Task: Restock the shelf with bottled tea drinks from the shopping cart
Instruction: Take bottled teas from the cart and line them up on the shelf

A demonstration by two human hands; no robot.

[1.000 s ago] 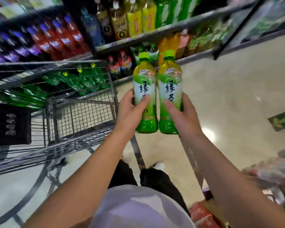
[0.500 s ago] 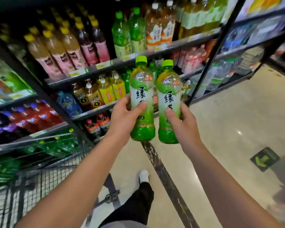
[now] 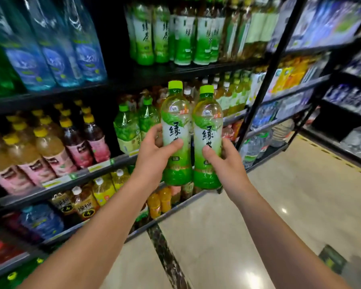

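Raised from cart level to mid-frame, left hand [image 3: 154, 151] and right hand [image 3: 223, 161] each grip a green-capped clear plastic tea bottle [image 3: 176, 134], nearing the matching upper-centre row [image 3: 171, 36].

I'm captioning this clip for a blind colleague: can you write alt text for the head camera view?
Two bare hands hold two upright green tea bottles side by side before a stocked drinks shelf: the left hand grips the left bottle, the right hand the right bottle. Matching green tea bottles stand on the shelf above; yellow-capped drinks fill the shelf to the left.
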